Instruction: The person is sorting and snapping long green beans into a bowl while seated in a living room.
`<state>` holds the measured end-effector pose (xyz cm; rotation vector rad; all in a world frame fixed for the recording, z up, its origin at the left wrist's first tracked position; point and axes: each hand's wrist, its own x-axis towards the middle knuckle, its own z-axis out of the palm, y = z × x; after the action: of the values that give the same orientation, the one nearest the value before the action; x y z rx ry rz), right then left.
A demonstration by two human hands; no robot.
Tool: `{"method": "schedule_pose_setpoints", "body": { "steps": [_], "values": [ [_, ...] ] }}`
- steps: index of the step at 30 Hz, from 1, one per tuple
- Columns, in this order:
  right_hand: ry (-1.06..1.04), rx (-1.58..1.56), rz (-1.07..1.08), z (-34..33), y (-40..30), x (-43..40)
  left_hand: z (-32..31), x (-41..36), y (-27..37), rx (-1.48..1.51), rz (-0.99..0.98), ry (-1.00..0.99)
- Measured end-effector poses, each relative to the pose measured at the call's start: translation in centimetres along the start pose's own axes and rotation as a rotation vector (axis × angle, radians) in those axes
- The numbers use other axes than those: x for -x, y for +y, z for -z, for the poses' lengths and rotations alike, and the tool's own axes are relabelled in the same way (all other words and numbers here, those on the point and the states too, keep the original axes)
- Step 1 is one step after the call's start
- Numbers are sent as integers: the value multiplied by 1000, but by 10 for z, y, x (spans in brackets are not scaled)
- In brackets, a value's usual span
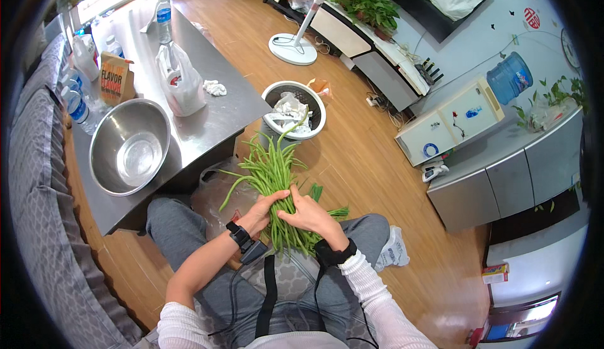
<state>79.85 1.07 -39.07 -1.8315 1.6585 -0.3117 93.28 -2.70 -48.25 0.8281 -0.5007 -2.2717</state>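
Note:
Between my knees I hold a thick bundle of long green beans (271, 165) with both hands. My left hand (259, 212) wraps the bundle from the left, its thumb lying across the front. From the right, my right hand (309, 214) grips the same beans, thumb against them and fingers partly hidden behind. The bean ends fan out above and below my hands. More green stalks (337, 213) show past my right wrist, partly covered by it. Below my left hand is a clear plastic bag (217, 202), its contents hard to tell.
A steel table (226, 99) at the left bears a metal basin (137, 148), a white plastic bag (179, 82), a paper bag (116, 79) and several bottles. Just beyond the beans stands a waste bin (321, 113) with rubbish inside. A fan base (292, 49) rests on the floor further off.

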Motion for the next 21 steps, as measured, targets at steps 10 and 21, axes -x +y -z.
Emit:
{"method": "schedule_pose_setpoints", "body": {
  "steps": [10,21],
  "values": [
    [-14,152,-56,-5,-4,-4,-2,2,10,54,-43,38],
    [40,-160,-65,3,-1,0,-11,8,30,73,-76,16]
  ]
}}
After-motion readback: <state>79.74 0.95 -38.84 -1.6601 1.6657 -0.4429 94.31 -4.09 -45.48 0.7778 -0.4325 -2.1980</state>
